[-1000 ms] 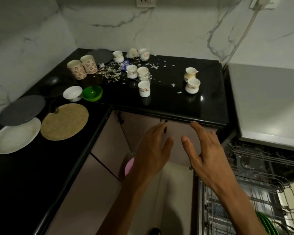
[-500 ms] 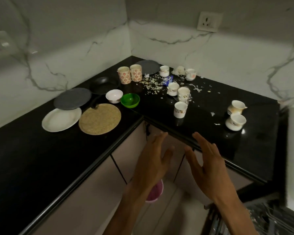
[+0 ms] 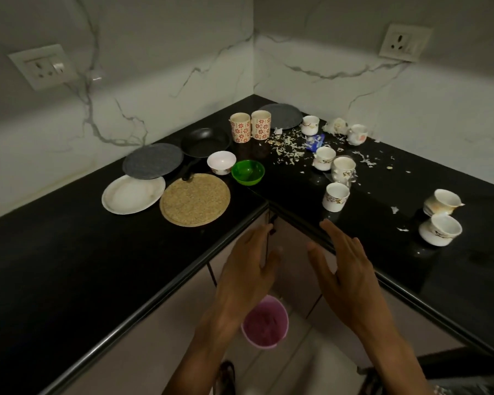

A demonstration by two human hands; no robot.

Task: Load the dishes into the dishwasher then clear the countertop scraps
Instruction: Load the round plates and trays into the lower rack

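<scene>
- Countertop: L-shaped, meeting in the far corner.
- Left run: two plates overlapping; round mat right of them; pan behind the mat; two bowls side by side, right of the pan's handle.
- Corner: two tumblers; plate behind them.
- Right run: cups among scattered scraps; two more cups further right.
- Floor: bucket below the counter's corner.

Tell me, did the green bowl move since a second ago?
No. The green bowl sits beside the white bowl, just beyond the round woven mat, exactly as before. Only the camera turned.
</scene>
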